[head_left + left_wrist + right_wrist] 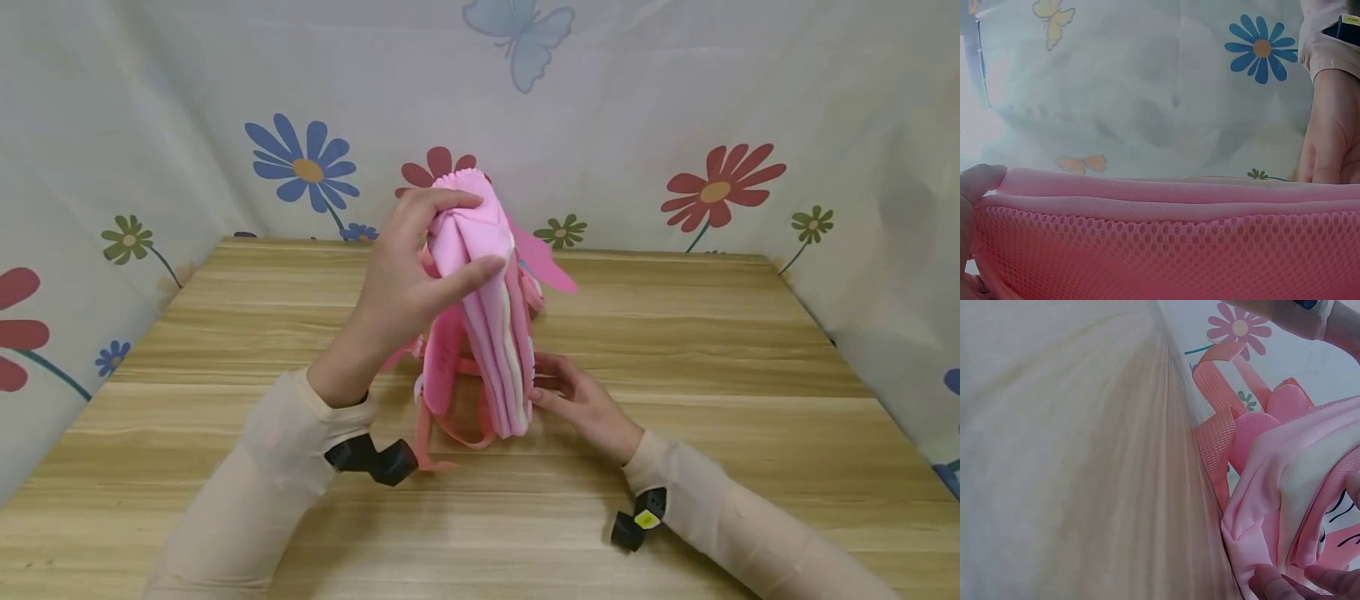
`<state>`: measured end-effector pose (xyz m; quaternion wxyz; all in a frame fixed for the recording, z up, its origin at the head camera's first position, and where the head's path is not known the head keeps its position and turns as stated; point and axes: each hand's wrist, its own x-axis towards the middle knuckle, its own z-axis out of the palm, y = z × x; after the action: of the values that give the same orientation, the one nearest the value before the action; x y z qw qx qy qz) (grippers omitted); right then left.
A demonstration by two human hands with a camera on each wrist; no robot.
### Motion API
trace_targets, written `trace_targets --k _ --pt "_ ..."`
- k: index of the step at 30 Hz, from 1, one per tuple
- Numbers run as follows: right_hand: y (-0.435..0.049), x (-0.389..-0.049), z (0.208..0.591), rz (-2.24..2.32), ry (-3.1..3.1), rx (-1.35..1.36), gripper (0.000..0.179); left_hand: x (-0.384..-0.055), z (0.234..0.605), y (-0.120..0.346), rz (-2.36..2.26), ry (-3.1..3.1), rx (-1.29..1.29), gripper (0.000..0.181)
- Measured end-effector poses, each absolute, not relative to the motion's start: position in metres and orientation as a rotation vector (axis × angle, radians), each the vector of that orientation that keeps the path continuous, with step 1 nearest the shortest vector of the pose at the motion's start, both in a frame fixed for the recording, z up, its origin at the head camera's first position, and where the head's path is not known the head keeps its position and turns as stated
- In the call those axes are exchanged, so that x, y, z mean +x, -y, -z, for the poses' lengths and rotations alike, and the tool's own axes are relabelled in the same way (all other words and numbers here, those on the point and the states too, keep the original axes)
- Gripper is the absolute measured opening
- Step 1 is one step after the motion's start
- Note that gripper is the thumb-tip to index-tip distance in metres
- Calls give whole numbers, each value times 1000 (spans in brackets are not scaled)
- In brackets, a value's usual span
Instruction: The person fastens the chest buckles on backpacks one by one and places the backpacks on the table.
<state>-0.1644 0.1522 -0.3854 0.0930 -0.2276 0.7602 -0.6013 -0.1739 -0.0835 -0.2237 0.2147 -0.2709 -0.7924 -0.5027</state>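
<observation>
A small pink child's backpack (495, 333) stands on its lower end on the wooden table, its narrow side facing me. Layered pink panels and a whitish strip run down that side. My left hand (405, 267) grips the top, thumb on the near side and fingers over the far side. Low on the right, my right hand (585, 408) touches the front face with its fingers spread. Mesh fabric of the backpack (1166, 250) fills the lower left wrist view. In the right wrist view, black printed lines show on its front, near the fingers (1335, 581).
Coral straps (423, 425) hang at the backpack's left and trail onto the table (675, 333). A bright pink flap (547, 258) sticks out to the right near the top. Behind the table hangs a pale cloth (600, 125) with printed flowers and a butterfly.
</observation>
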Motion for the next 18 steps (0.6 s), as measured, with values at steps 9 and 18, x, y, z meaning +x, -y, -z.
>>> trace_targets --k 9,18 --pt "-167 -167 380 1690 -2237 -615 53 -172 220 75 1351 2220 -816 50" --pt "-189 -175 362 1666 -2280 -573 47 -172 222 71 1310 2194 -831 51"
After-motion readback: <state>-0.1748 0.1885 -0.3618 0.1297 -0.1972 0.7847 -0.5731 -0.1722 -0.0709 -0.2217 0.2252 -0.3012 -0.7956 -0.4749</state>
